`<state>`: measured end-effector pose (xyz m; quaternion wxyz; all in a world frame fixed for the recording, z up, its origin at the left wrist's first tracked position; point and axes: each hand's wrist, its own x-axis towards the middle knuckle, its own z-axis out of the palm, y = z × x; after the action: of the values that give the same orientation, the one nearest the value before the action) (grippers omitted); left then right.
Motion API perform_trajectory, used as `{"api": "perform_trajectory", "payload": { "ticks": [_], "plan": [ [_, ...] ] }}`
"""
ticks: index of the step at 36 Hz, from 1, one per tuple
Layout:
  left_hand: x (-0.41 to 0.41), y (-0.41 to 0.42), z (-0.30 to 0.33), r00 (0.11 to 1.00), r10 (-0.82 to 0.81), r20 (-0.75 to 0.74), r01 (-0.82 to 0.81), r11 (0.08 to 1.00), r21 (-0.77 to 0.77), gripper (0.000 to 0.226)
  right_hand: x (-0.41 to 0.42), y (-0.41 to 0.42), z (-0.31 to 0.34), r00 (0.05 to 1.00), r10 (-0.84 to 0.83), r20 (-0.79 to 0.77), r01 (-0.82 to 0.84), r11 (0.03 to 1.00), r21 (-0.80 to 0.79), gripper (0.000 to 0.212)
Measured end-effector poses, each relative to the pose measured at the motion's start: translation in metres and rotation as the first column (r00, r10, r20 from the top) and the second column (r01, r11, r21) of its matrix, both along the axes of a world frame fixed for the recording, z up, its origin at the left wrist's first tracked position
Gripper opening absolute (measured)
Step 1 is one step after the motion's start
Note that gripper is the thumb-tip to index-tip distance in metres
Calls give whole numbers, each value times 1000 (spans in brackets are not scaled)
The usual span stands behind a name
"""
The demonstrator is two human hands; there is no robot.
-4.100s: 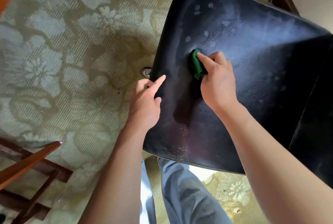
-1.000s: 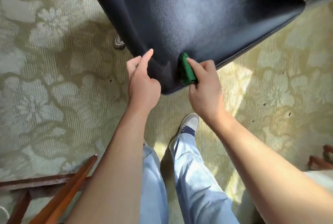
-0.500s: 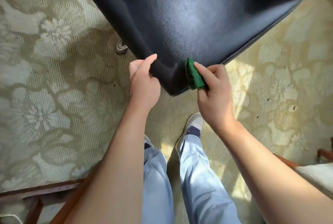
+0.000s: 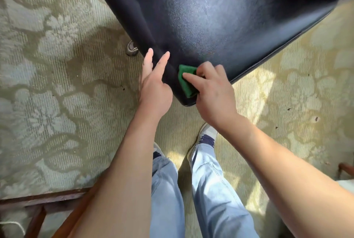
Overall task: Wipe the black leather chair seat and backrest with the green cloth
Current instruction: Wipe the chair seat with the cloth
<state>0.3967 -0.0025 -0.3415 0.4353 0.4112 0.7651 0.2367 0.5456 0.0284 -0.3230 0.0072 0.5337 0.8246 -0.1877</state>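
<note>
- Since half a second ago, my left hand (image 4: 154,86) has straightened its fingers, and the green cloth (image 4: 186,80) has slid further onto the corner.
- With its fingers wide and flat, my left hand rests against the left edge of the black leather chair seat (image 4: 216,17).
- My right hand (image 4: 212,92) holds the folded cloth, fingers curled over it, pressing it on the seat's nearest corner.
- Below lie the floral carpet (image 4: 57,84) and my jeans (image 4: 210,190).

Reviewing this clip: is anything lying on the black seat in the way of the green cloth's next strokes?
Nothing visible does. The right hand presses the green cloth onto the seat corner; the leather beyond shows bare. The left hand rests at the side edge, beside the cloth.
</note>
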Motion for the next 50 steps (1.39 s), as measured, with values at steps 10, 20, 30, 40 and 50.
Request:
{"api": "perform_trajectory", "payload": {
  "ticks": [10, 20, 30, 40, 50],
  "plan": [
    [4, 3, 8, 1000, 22, 11, -21, 999, -49, 90, 42, -67, -7, 983, 159, 95, -125, 948, -293, 43],
    [6, 5, 10, 999, 39, 11, -38, 997, -61, 86, 12, 14, 13, 977, -191, -92, 192, 981, 9, 55],
    [7, 8, 13, 999, 30, -19, -31, 995, -89, 84, 26, -38, -7, 992, 108, -70, -120, 968, -219, 50],
    [7, 12, 13, 998, 32, -46, -36, 995, -97, 82, 45, 29, 11, 911, -361, -199, 371, 929, 10, 57],
    [8, 14, 22, 999, -16, -50, 7, 985, -175, 81, 31, -11, 1, 982, -135, -130, 108, 974, -199, 60]
  ]
}}
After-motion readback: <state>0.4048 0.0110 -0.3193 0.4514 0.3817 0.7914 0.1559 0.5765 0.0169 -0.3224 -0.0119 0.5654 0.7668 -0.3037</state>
